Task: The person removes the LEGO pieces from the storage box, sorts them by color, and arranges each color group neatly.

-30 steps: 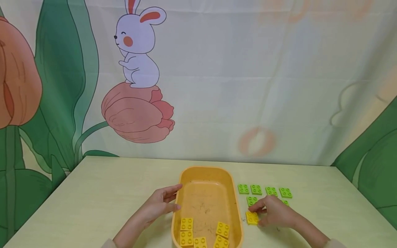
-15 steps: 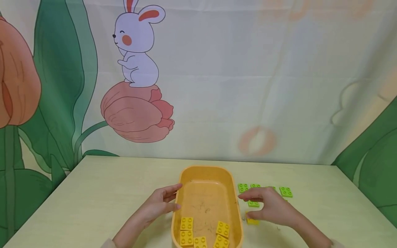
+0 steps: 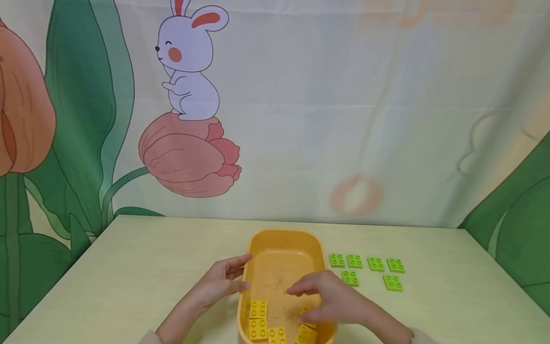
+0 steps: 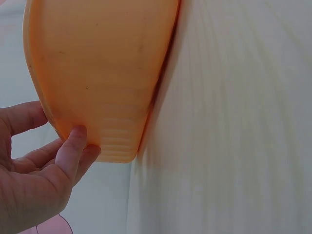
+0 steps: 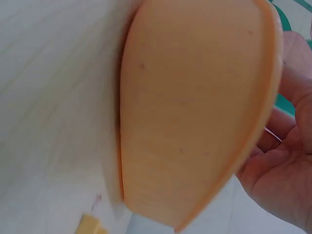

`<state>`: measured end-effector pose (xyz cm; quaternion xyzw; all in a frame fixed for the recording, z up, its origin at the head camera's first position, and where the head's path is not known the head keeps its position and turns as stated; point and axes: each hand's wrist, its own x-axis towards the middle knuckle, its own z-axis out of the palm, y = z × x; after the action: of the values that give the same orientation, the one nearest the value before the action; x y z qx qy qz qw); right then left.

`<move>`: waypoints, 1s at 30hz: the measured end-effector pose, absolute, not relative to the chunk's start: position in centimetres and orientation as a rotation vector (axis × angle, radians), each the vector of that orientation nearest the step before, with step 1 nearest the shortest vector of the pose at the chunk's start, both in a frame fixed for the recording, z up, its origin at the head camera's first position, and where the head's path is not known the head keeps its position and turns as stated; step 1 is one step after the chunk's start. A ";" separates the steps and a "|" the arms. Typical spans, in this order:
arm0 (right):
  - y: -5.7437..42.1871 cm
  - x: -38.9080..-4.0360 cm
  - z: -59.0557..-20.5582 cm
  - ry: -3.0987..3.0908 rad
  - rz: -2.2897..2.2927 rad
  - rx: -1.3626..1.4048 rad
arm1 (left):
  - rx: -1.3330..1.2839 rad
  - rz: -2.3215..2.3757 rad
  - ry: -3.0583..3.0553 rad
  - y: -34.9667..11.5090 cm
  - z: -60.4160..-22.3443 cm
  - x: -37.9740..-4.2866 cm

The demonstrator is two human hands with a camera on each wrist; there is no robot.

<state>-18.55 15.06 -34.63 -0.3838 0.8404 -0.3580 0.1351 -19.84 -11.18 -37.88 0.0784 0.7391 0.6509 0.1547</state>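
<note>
The yellow-orange tray (image 3: 281,270) stands on the table with several yellow bricks (image 3: 258,329) at its near end. My left hand (image 3: 221,279) rests its fingertips against the tray's left side; the left wrist view shows them on the outer wall (image 4: 97,73). Over the tray's right rim reaches my right hand (image 3: 331,301), thumb and fingers spread apart with nothing visible between them. It partly covers the yellow bricks (image 3: 306,334) at the near right. On the table beside the tray, a yellow brick (image 5: 90,225) shows in the right wrist view; my right arm hides it in the head view.
Several green bricks (image 3: 375,263) lie in two rows on the table right of the tray. Behind the pale table (image 3: 172,258) hangs a curtain (image 3: 301,119) printed with a rabbit and tulips.
My right hand has gone from the yellow brick on the table, up and then left over the tray. The green bricks are uncovered. My left hand stays at the tray.
</note>
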 end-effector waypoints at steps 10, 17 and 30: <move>12.5 -18.5 -36.3 2.393 -0.908 -1.175 | 0.251 1.868 2.114 -11.2 -37.8 -19.8; 11.7 -18.4 -36.9 2.360 -0.810 -1.181 | 0.227 1.860 2.122 -11.1 -37.8 -19.9; 10.7 -18.1 -37.3 2.393 -0.610 -1.324 | 0.206 1.851 2.134 -11.1 -37.8 -19.9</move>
<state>-18.05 10.66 -37.32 -0.4656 0.8417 -0.2147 0.1691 -19.86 -11.06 -37.85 0.0720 0.7444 0.6458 0.1540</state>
